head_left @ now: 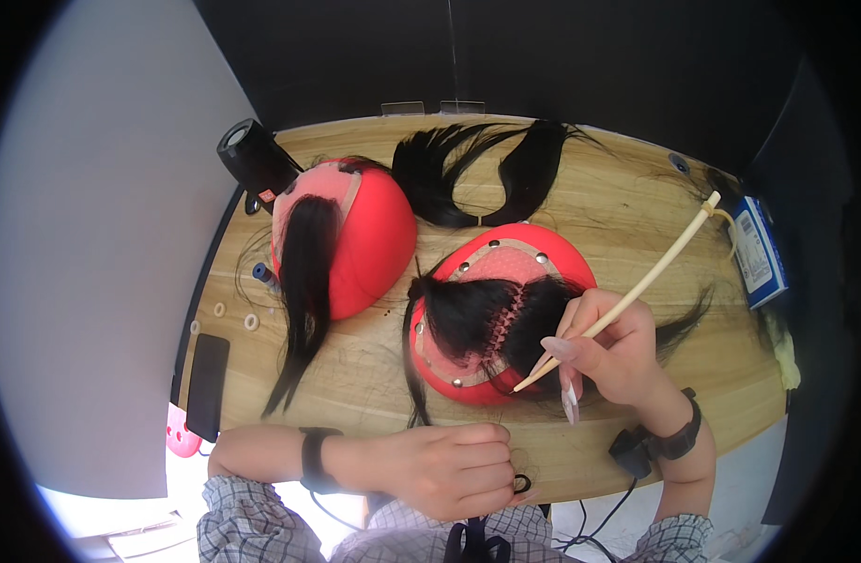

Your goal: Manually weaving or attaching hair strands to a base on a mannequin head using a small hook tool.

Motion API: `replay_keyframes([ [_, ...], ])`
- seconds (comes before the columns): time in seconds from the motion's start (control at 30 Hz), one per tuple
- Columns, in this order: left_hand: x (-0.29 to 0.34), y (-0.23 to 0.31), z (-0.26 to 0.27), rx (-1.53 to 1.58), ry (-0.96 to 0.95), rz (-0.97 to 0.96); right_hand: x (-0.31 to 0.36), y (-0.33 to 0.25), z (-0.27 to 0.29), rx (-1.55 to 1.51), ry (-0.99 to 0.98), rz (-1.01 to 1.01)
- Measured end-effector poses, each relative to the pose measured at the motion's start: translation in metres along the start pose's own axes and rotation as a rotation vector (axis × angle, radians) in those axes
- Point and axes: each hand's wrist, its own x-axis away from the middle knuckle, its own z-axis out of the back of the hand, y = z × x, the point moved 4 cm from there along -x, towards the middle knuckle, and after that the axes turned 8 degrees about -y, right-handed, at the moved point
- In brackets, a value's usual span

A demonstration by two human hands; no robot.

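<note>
My right hand (613, 347) pinches a long, thin, pale stick (663, 267), its narrow tip pointing down-left at the near side of the right red head form (566, 253). A pink mesh wig cap (505, 263) with a beige edge is pinned to that form. Black hair (458, 319) on the cap is parted along a row of small pink crossings. My left hand (463, 469) is closed in a fist by the table's near edge; its fingertips are hidden, and a small black loop (521, 483) shows beside them.
Another red head form (379, 244) with a capped top and hanging black hair (308, 272) stands left. Beyond lies a tied black hair bundle (533, 174). A black cylindrical speaker (257, 159), a dark phone-like slab (208, 389), small rings (251, 322) and a blue-white box (761, 251) stand around.
</note>
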Motion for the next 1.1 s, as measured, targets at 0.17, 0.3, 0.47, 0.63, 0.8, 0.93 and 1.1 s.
replay_keyframes([
  [0.17, 0.002, 0.0, -0.001, -0.013, -0.014, 0.008, -0.002, -0.003, -0.002, 0.077, 0.032, 0.065],
  [0.3, 0.001, 0.001, -0.002, 0.0, 0.012, -0.018, 0.002, 0.0, -0.004, -0.045, 0.202, 0.095],
  [0.47, 0.002, 0.005, -0.002, 0.017, -0.015, -0.073, 0.001, -0.012, -0.004, 0.124, 0.145, 0.342],
  [0.63, 0.003, 0.004, -0.004, -0.002, 0.003, -0.069, -0.014, -0.023, -0.014, 0.497, -0.029, 0.492],
  [0.8, 0.004, 0.004, -0.002, -0.004, 0.032, -0.088, -0.02, -0.021, -0.033, 0.112, -0.107, 0.471],
  [0.93, 0.006, 0.004, -0.004, -0.01, 0.045, -0.08, -0.022, -0.018, -0.04, -0.209, -0.138, 0.399],
  [1.1, 0.011, 0.004, -0.007, -0.018, 0.034, -0.08, -0.024, -0.044, -0.036, 0.127, -0.148, 0.273],
])
